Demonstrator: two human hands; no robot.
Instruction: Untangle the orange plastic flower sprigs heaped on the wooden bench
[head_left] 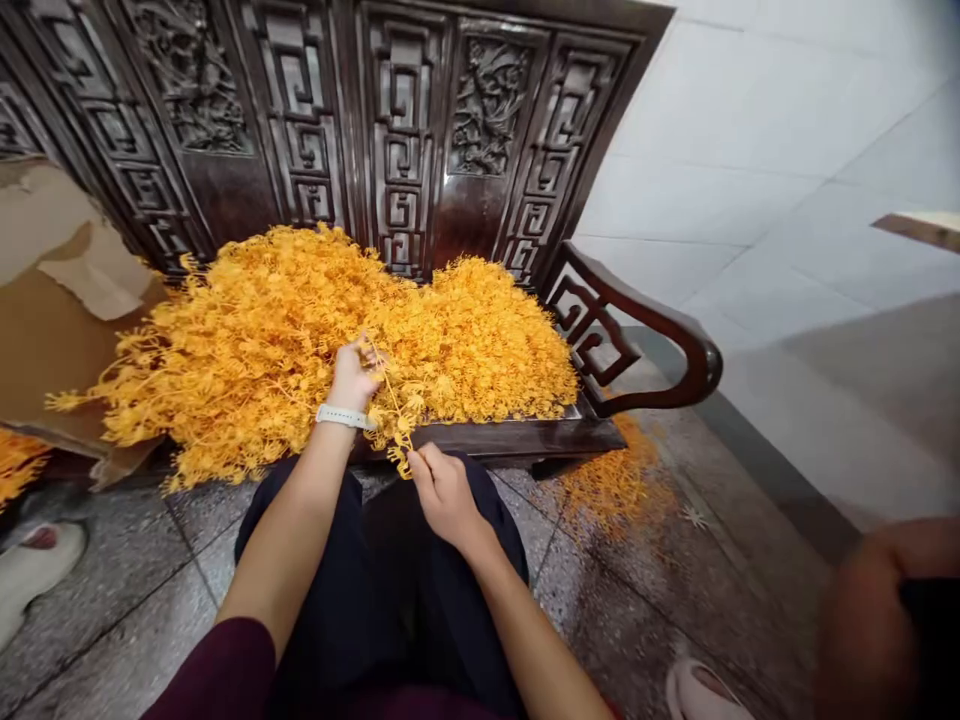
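A large heap of yellow-orange artificial flower sprigs (pixel 277 320) covers the seat of a dark carved wooden bench. At the heap's front edge, my left hand (pixel 355 372), with a pale band on the wrist, is closed around the upper stem of one yellow sprig (pixel 401 415). Lower down and to the right, my right hand (pixel 442 488) pinches the lower end of that sprig between thumb and fingers. The sprig spans the gap between both hands, above my knees. Part of it blends into the heap behind.
A torn cardboard box (pixel 67 300) stands at the left on the bench. The bench's curved armrest (pixel 675 350) juts out at the right. Orange bits (pixel 619 485) lie scattered on the tiled floor. Another person's limb (pixel 862 610) shows at the lower right.
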